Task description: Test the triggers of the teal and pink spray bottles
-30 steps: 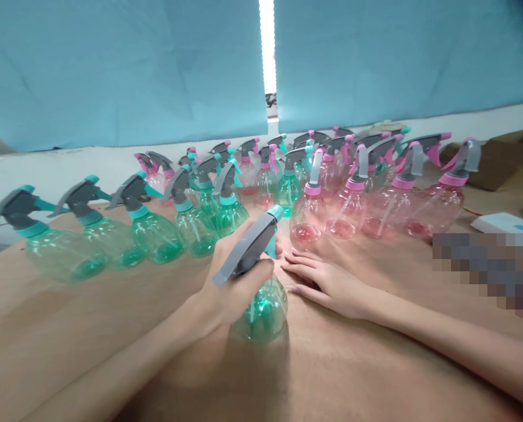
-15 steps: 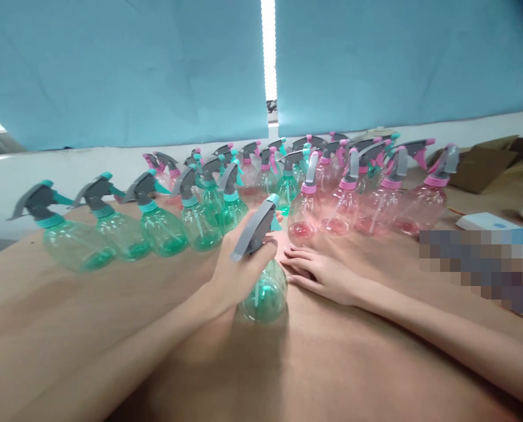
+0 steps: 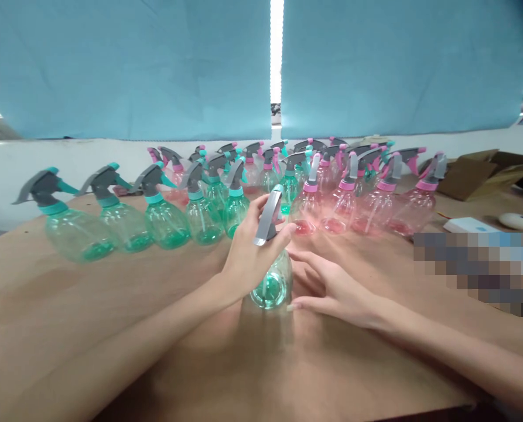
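My left hand (image 3: 255, 246) is closed around the neck of a green spray bottle (image 3: 270, 287) with a grey and turquoise trigger head (image 3: 269, 217). The bottle tilts, and its round base faces me. Some of the left fingers are hidden behind the head. My right hand (image 3: 331, 287) is at the bottle's lower right side, thumb and forefinger spread apart. Its fingertips are close to the bottle; whether they touch it I cannot tell.
A row of green spray bottles (image 3: 167, 228) stands at left, pink ones (image 3: 335, 217) at right, with more behind. An open cardboard box (image 3: 472, 170), a white box (image 3: 471, 225) and a white rounded object (image 3: 516, 221) lie on the right of the wooden table (image 3: 191, 375).
The bottle has tipped so that its base shows more, and my left hand has shifted slightly right with it. My right hand's thumb and forefinger have spread beside the bottle.
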Available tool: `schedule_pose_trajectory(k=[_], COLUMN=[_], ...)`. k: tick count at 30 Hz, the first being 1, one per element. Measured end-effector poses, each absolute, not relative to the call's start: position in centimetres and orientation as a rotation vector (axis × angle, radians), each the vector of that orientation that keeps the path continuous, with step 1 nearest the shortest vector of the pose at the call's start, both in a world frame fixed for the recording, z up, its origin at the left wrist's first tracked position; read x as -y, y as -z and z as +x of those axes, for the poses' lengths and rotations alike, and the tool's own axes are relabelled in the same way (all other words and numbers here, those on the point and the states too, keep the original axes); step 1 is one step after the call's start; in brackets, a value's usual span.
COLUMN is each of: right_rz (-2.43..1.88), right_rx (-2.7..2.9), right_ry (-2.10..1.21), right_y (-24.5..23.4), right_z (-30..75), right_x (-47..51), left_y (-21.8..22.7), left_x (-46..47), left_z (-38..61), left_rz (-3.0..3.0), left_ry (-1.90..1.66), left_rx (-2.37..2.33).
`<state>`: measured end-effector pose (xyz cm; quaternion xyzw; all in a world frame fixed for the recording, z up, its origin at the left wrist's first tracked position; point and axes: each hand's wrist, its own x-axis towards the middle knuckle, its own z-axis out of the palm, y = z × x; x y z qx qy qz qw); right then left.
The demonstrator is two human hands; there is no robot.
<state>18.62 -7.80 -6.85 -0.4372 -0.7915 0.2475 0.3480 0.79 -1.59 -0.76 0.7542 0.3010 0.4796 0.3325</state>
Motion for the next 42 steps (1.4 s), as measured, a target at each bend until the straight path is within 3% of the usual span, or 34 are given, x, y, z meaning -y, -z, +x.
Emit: schedule_pose_trajectory(k=[6, 14, 27, 42], right_rz=[-1.039, -1.122, -1.495, -1.749], right_rx=[1.986, 1.939, 1.919, 1.875], right_ry=[-0.464, -0.336, 0.224, -0.005], right_y=[3.7, 4.2, 4.2, 3.0], right_z=[15.7, 13.8, 16.2, 15.0], right_x=[7.9, 6.9, -2.1, -4.3], left_y=[0.5, 0.0, 6.4, 6.3], left_x=[1.6, 2.1, 0.7, 1.0], left_z=[0.8, -1.6, -7.5, -6.1], left_rz=[2.063, 2.090, 2.209, 2.563], left_ry=[-1.126, -1.024, -0.970, -0.629], left_rx=[-0.854, -0.843, -1.283, -1.127])
